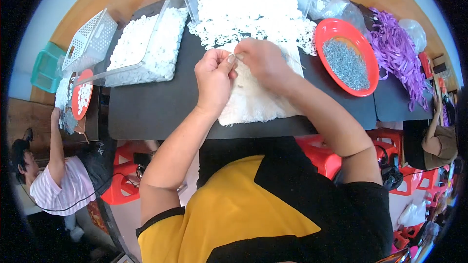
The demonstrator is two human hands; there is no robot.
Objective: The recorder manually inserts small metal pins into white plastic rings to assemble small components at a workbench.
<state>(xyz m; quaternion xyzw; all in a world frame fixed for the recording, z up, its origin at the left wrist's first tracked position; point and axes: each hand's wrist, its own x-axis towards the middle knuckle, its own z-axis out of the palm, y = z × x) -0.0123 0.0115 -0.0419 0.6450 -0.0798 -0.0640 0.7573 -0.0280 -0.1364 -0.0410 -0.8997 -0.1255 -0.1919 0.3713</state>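
Note:
My left hand (pixel 214 75) and my right hand (pixel 263 61) meet over a white mat of linked plastic rings (pixel 253 100) that lies on the black table (pixel 151 107). Both hands pinch the mat's upper edge, and a thin metal piece shows between the fingertips. Just beyond the hands a large heap of joined white rings (pixel 248 5) spreads out of a clear bin.
A clear bin of loose white rings (pixel 146 44) stands at the left. To the right is a red bowl of small metal pieces (pixel 347 58), then purple ribbons (pixel 399 53). A white basket (pixel 90 41) and a co-worker (pixel 53 175) are far left. Red stools (pixel 321 153) stand below the table.

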